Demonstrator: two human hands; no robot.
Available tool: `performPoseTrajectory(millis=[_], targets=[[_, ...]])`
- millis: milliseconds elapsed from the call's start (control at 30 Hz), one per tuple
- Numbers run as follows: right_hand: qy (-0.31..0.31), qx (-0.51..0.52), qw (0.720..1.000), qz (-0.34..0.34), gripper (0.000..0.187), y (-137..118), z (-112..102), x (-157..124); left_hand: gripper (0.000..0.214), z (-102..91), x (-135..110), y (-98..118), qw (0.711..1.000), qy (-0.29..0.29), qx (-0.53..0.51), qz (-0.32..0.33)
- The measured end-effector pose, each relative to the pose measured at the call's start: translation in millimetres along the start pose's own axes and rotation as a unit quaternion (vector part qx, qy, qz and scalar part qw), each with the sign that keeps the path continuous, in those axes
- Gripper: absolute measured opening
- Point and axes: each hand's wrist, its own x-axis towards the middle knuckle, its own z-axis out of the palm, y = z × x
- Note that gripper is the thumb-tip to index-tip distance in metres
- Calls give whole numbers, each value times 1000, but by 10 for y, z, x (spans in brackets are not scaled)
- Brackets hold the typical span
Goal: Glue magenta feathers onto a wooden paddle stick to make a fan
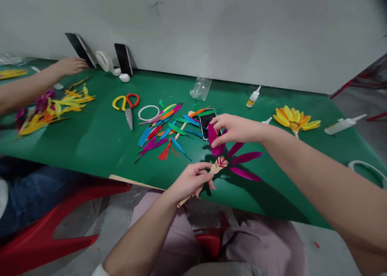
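My left hand (pixel 196 179) is closed round a wooden fan-shaped stick (pixel 218 166), gripping it just below its rounded head. Several magenta feathers (pixel 248 158) spread outward from that head. With thumb and fingers my right hand (pixel 225 127) pinches an upright magenta feather (pixel 213 137) at the left of the fan. Left of my hands lies a loose pile of coloured feathers (pixel 163 125), with a red tassel (pixel 167 151) at its near edge. A dark phone (pixel 207 121) lies partly behind my right hand.
Scissors (pixel 128 106) and a white ring (pixel 148 113) lie left. A glue bottle (pixel 253 98), a yellow feather fan (pixel 294 118) and another bottle (pixel 343 125) are right. Another person's hand (pixel 71 66) reaches near a propped tablet (pixel 80 48) and small fan (pixel 105 61). Yellow feathers (pixel 57 108) lie below.
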Motion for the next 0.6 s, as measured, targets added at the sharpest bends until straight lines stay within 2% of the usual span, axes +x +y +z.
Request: performPoseTrajectory(millis=[167,600], targets=[[-60,20,998,9,32,72,40,73,35,11,-14,23,1000,-18,11,-6],[-66,36,997,21,30,141,94,46,35,6,-10,29,1000,-23,12,-7]])
